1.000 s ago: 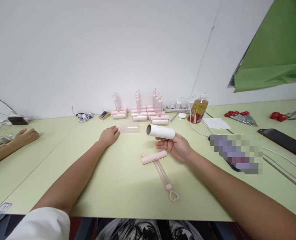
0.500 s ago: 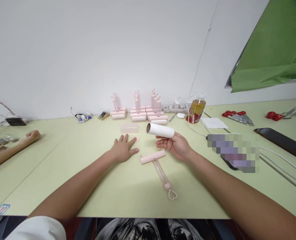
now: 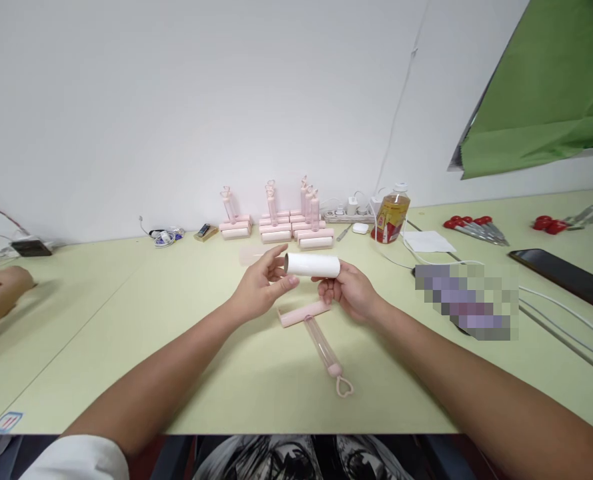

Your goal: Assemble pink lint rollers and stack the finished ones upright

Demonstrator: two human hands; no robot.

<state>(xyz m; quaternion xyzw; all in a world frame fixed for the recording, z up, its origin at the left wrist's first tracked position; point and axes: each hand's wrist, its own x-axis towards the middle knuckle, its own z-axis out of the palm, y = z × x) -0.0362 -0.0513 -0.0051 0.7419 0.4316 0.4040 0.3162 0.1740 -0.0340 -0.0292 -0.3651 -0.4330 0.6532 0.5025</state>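
Step at the counter [image 3: 216, 400] looks like a two-handed hold being set up; next move probably calls for a light left pinch with a steady right grip. Pink handle [image 3: 320, 340] lies slantwise, used as landmark. Right hand [image 3: 355, 291], beyond and right of the handle, grasps the near-level roll's right end. Left hand [image 3: 259, 288], beyond and left of it, is spread, thumb low, fingers high; contact unclear. White roll [image 3: 313, 265]: raised, just beyond the handle.
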